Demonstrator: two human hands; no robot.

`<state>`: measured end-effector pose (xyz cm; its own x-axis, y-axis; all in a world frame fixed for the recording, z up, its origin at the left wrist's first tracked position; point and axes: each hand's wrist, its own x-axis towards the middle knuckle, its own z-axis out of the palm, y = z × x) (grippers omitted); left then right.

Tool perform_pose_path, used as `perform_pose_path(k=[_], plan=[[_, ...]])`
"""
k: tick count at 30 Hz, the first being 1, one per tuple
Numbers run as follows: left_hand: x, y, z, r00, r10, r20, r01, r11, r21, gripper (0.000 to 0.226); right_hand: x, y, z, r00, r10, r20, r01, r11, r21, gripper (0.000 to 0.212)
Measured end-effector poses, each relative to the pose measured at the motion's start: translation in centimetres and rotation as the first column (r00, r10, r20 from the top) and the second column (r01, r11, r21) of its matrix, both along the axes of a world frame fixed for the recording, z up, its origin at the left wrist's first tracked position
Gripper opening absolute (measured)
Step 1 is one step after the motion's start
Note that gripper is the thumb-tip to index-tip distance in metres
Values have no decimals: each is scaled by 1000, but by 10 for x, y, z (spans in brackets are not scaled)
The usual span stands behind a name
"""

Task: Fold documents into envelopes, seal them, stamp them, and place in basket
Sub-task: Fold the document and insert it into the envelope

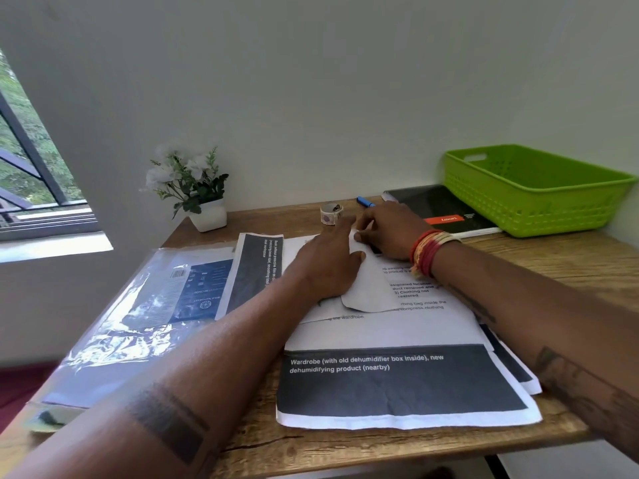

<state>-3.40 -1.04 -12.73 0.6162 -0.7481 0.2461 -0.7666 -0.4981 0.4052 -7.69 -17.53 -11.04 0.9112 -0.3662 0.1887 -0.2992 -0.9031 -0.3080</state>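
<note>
Left hand (328, 267) lay flat on envelope (366, 288), steadying it; right hand (387, 229) pinched its far edge, prob. to seal flap.

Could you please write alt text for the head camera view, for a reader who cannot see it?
Two hands work a white envelope on printed documents on a wooden desk: the left hand presses it flat, the right hand pinches its far edge. A green basket, sticker roll and potted plant stand behind.
</note>
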Motion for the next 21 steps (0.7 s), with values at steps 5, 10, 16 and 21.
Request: perform_pose_path(k=[5,10,16,21], plan=[[0,-1,1,1000,19,4,-19,999,31,67,-4,-5,4,996,-29,88,23,998,66,14],[-2,-1,2,1000,20,3,-20,999,43,68,-5,-1,4,997,-41,65,38,998,48,25],[-7,1,5,1000,22,-7,-22,998,62,63,-5,1,2,990,-62,125,50,994,99,17],[-11,7,17,999,-35,-25,38,992,120,50,-11,-4,14,938,-114,327,32,969,246,11]])
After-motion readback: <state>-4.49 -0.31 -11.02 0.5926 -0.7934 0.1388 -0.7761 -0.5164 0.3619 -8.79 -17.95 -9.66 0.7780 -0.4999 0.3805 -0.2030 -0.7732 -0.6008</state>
